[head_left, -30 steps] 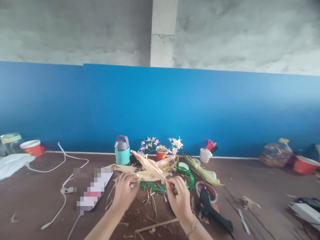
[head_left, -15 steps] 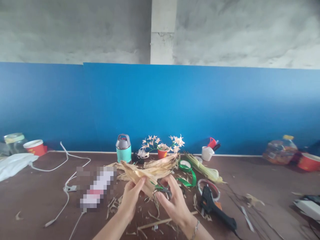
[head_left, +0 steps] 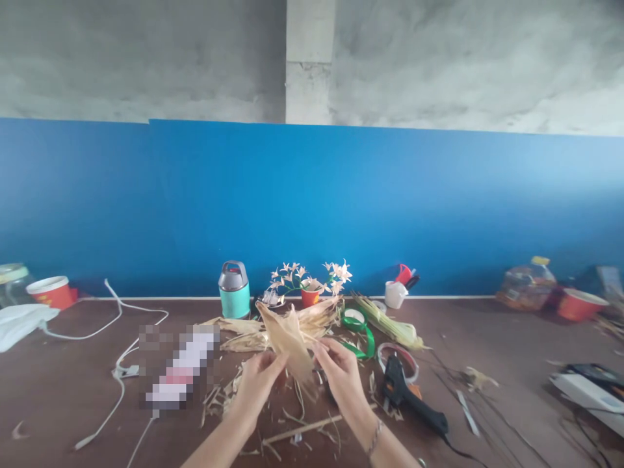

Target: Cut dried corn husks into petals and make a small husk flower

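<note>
A pale dried corn husk (head_left: 288, 341) is spread upright between my two hands over the table. My left hand (head_left: 259, 382) pinches its lower left edge between thumb and fingers. On the other side, my right hand (head_left: 342, 377) has its thumb and fingertips closed on the right edge. Something dark shows beneath the right hand, too hidden to make out. Behind the held piece lies a pile of more dried husks (head_left: 244, 341). Thin husk scraps (head_left: 219, 393) and a stalk-like strip (head_left: 305, 429) lie around and below the hands.
A black glue gun (head_left: 414, 400) and tape roll (head_left: 409, 367) lie right, near green ribbon (head_left: 368, 344) and a green husk bundle (head_left: 394, 325). Behind stand a turquoise flask (head_left: 234, 300), flowers in a red cup (head_left: 310, 298) and a white cup (head_left: 394, 296). White cables (head_left: 119, 383) run left.
The husk has been turned more upright and spread out. My right hand held a dark-handled tool like scissors before; now its fingertips pinch the husk's edge. The view has shifted slightly right.
</note>
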The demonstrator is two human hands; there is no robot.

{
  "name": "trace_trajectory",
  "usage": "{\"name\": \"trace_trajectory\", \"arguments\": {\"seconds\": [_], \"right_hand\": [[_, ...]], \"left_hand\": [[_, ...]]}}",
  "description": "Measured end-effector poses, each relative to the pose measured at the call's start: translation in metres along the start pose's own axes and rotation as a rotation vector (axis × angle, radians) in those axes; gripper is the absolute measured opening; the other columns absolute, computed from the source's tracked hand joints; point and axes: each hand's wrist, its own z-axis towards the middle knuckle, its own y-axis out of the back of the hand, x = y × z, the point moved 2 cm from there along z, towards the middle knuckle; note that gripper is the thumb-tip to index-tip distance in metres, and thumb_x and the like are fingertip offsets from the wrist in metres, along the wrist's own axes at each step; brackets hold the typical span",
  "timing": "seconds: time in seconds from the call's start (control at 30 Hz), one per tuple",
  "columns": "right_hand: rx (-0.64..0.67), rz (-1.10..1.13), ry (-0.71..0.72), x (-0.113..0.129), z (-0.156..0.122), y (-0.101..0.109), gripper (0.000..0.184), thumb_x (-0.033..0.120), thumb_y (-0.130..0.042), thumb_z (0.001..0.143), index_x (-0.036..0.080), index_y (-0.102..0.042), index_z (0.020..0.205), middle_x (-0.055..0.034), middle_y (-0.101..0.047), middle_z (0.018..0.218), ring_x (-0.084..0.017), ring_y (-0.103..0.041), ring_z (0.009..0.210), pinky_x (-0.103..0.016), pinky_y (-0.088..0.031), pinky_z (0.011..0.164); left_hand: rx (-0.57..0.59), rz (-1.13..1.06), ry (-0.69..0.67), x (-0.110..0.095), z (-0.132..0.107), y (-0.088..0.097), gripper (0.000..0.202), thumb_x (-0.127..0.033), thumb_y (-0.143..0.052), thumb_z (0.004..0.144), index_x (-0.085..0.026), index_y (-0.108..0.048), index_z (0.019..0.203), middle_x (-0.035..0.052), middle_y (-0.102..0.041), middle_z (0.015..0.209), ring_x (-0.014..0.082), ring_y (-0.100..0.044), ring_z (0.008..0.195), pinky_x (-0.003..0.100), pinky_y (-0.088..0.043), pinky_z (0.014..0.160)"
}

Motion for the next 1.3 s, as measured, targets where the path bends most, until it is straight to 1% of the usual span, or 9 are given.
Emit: {"name": "trace_trajectory", "arguments": {"seconds": [0.07,0.2,0.33,0.4,0.5,0.63,0.9,1.07,1.3], "right_hand": [[-0.042,-0.173,0.23,0.005,-0.004,0.002,0.021,0.031,-0.053,0.083,0.017,-0.068,0.085,-0.007,-0.065,0.076,-0.018,-0.058,0.07,-0.028,-0.047,0.062],[0.143,-0.519,0.626,0.014,-0.018,-0.004,0.03,0.014,-0.046,0.084,0.023,-0.063,0.108,-0.0079,-0.063,0.088,-0.02,-0.056,0.08,-0.033,-0.047,0.071],[0.314,-0.605,0.736,0.021,-0.024,-0.007,0.029,0.017,-0.052,0.079,0.02,-0.06,0.106,-0.0077,-0.061,0.088,-0.02,-0.055,0.08,-0.033,-0.045,0.071],[0.254,-0.566,0.665,0.021,-0.016,0.001,0.018,0.018,-0.049,0.079,0.017,-0.061,0.092,-0.0069,-0.061,0.081,-0.018,-0.055,0.075,-0.029,-0.043,0.067],[0.11,-0.733,0.32,0.009,0.005,0.021,0.018,0.015,-0.043,0.08,0.017,-0.059,0.074,-0.0049,-0.059,0.07,-0.016,-0.054,0.065,-0.026,-0.039,0.061],[0.337,-1.032,-0.071,-0.018,0.02,0.039,0.011,0.013,-0.052,0.066,0.017,-0.061,0.065,-0.0039,-0.062,0.066,-0.017,-0.057,0.067,-0.024,-0.035,0.061],[0.483,-1.112,-0.09,-0.027,0.006,0.043,0.045,0.013,-0.056,0.055,0.016,-0.061,0.099,-0.0099,-0.062,0.101,-0.025,-0.055,0.095,-0.028,-0.035,0.075],[0.503,-1.209,-0.068,-0.021,0.009,0.044,0.04,0.006,-0.051,0.056,0.017,-0.064,0.092,-0.0092,-0.066,0.095,-0.024,-0.059,0.093,-0.028,-0.034,0.073],[0.444,-1.182,-0.084,-0.01,0.013,0.048,0.038,0.011,-0.052,0.061,0.024,-0.066,0.094,-0.0068,-0.069,0.095,-0.026,-0.06,0.096,-0.033,-0.03,0.078]], "left_hand": [[0.054,-0.011,-0.017,-0.002,-0.003,-0.001,0.033,-0.046,-0.069,0.065,-0.016,-0.061,0.052,0.0008,-0.058,0.044,0.0146,-0.052,0.045,0.025,-0.04,0.048],[0.255,-0.395,-0.095,-0.006,-0.01,-0.007,0.037,-0.046,-0.072,0.06,-0.018,-0.067,0.084,0.0075,-0.07,0.079,0.022,-0.063,0.073,0.03,-0.047,0.064],[0.045,-0.524,0.087,0.001,-0.005,-0.004,0.029,-0.038,-0.073,0.064,-0.016,-0.065,0.08,0.0066,-0.07,0.071,0.0224,-0.065,0.066,0.029,-0.047,0.056],[-0.051,-0.536,-0.006,0.002,0.002,0.001,0.026,-0.034,-0.075,0.062,-0.014,-0.064,0.073,0.0049,-0.068,0.064,0.0199,-0.064,0.063,0.028,-0.047,0.059],[-0.15,-0.532,-0.037,0.005,0.012,0.009,0.025,-0.033,-0.078,0.058,-0.013,-0.063,0.065,0.0021,-0.065,0.058,0.0166,-0.062,0.058,0.026,-0.048,0.057],[-0.146,-0.586,-0.105,0.008,0.019,0.014,0.022,-0.03,-0.077,0.06,-0.013,-0.067,0.07,0.0019,-0.066,0.067,0.0141,-0.061,0.066,0.023,-0.049,0.061],[-0.071,-0.6,-0.109,0.007,0.018,0.014,0.021,-0.028,-0.075,0.063,-0.013,-0.061,0.059,-0.0028,-0.056,0.053,0.0103,-0.053,0.051,0.023,-0.05,0.048],[-0.031,-0.586,-0.122,0.004,0.018,0.013,0.018,-0.025,-0.075,0.063,-0.013,-0.062,0.06,-0.0006,-0.058,0.056,0.0138,-0.059,0.057,0.025,-0.052,0.049],[-0.12,-0.629,-0.113,0.004,0.022,0.018,0.023,-0.019,-0.079,0.057,-0.012,-0.067,0.077,0.0039,-0.069,0.071,0.0174,-0.065,0.069,0.025,-0.053,0.059]]}}
